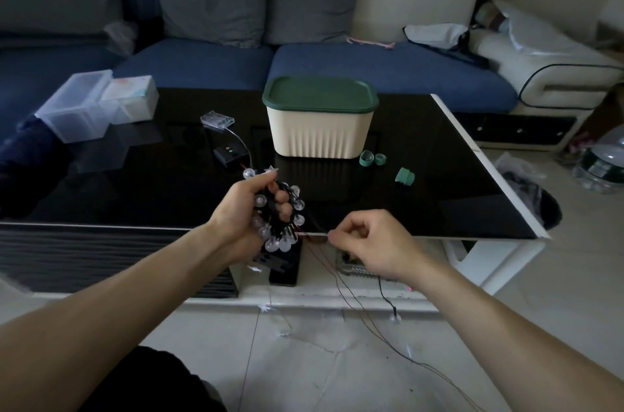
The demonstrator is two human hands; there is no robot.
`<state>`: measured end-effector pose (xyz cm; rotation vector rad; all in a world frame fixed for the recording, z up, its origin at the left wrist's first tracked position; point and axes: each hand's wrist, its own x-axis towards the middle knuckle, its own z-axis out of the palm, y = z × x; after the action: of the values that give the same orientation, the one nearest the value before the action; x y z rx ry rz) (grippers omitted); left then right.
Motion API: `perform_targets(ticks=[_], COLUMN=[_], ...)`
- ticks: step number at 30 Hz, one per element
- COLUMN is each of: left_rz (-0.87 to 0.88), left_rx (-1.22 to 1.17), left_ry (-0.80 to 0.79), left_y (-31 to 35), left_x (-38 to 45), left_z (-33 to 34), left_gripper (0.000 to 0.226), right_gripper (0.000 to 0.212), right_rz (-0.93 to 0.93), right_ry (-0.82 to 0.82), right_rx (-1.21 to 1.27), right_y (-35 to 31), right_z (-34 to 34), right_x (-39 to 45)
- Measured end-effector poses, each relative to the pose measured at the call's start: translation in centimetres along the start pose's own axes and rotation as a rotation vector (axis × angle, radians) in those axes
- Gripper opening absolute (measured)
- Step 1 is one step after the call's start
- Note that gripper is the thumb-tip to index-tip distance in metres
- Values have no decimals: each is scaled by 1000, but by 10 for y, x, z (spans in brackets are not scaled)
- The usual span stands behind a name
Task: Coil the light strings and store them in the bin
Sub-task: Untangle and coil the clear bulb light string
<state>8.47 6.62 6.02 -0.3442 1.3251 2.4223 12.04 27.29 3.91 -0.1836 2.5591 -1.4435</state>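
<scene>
Left hand (248, 209): grip closed around one coiled light string (282, 219) with round clear bulbs, held above the near edge of the black bench (439, 175). The coil's long axis runs roughly away from the person. Right hand (368, 242): fingers curled, pinching the thin wire (341, 283), which trails down to the floor. One cream bin (319, 131), green lid on, stands upright mid-bench. Two battery boxes, one clear (217, 118) and one black (231, 155), lie left of it. Three green ties (405, 176) lie to its right.
</scene>
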Motion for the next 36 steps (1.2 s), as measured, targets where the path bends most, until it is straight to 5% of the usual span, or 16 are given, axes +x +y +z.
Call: perform_targets(ticks=[3,6,12,19,23,26,36], left_rz=[-28,-53,-113,-196,-207,-209,-256], left_rx=[-78,117,514,631,648,735,804], left_ry=[-127,-142,-175,-302,-362,-395,-516], left_y=[0,-6,-35,-37,-35,-31,-28], left_x=[-5,-9,-12,-21,-17,-18,-23], left_z=[6,13,12,22,15,11,13], left_gripper=[28,24,31,34,57,47,39], right_gripper=[18,21,7,24,37,44,24], right_rz=[-158,-347,-507,-357,-208,-130,-129], right_ry=[-33,-47,-29,4,-181,-280,-44], right_rx=[-211,-493,-471,-235,-102,-36,-130], right_y=[-8,-17,-21,-22,-16,-8,2], right_z=[15,25,17,2,-18,-37,-40], right_x=[-9,-16,-19,-22,-18,-13,-4])
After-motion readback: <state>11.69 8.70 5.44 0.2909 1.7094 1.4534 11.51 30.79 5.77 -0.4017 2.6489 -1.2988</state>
